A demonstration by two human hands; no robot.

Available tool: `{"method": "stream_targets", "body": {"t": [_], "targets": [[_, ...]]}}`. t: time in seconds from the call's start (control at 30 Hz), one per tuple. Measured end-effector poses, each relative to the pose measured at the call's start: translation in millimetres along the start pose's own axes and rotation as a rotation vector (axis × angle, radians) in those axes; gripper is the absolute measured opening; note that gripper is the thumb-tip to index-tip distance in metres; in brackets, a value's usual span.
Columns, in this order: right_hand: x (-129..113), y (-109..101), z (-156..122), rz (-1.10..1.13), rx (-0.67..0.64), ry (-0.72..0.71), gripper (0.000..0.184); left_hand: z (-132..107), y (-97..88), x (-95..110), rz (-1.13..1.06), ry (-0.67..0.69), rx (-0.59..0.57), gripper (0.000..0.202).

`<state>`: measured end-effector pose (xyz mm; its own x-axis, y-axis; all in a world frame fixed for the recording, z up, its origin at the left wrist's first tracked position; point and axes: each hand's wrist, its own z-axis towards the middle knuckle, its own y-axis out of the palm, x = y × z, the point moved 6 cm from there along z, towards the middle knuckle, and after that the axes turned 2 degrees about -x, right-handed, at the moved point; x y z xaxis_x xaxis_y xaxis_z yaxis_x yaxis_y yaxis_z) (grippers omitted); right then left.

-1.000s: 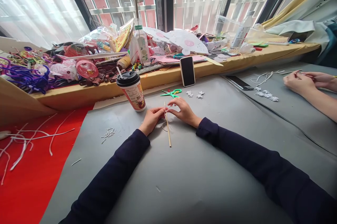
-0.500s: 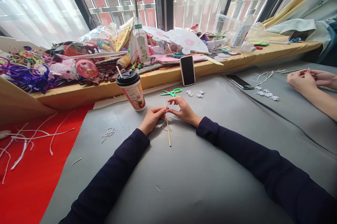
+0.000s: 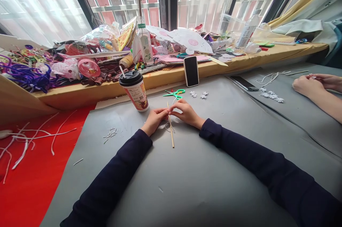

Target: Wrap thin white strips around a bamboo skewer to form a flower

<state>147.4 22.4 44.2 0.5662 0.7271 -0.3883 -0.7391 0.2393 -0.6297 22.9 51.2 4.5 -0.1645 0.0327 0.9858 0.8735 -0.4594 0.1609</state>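
Observation:
My left hand (image 3: pixel 155 120) pinches a thin wooden stick (image 3: pixel 172 140) between thumb and fingers; the stick slants toward me over the grey mat. A thin pale cord (image 3: pixel 166 127) is around the stick, with a loop and loose end hanging below my fingers. My right hand (image 3: pixel 186 114) is closed against the stick from the other side, thumb and forefinger pinched on the cord. A white end of it rises above the right fingers. The exact wrap is hidden by my fingertips. Just beyond lie green-handled scissors (image 3: pixel 176 94).
A paper cup (image 3: pixel 137 97) stands beyond my left hand, and a phone (image 3: pixel 191 72) leans on the ledge. Small white flowers (image 3: pixel 204 95) and cord scraps (image 3: pixel 110 133) lie on the mat. At right are another person's hands (image 3: pixel 307 85), a dark phone (image 3: pixel 244 83) and more white flowers (image 3: pixel 272 96).
My right fingers have lowered and drawn in closer to the stick, with a white cord end now standing up above them. My left hand keeps its place.

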Motion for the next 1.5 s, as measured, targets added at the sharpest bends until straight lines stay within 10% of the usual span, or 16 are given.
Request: {"method": "stream_targets", "body": {"t": [1.5], "targets": [[-3, -4, 1, -0.302, 0.058, 0.006, 0.015, -1, -2.4, 6, -0.015, 0.124, 0.160, 0.033]]}}
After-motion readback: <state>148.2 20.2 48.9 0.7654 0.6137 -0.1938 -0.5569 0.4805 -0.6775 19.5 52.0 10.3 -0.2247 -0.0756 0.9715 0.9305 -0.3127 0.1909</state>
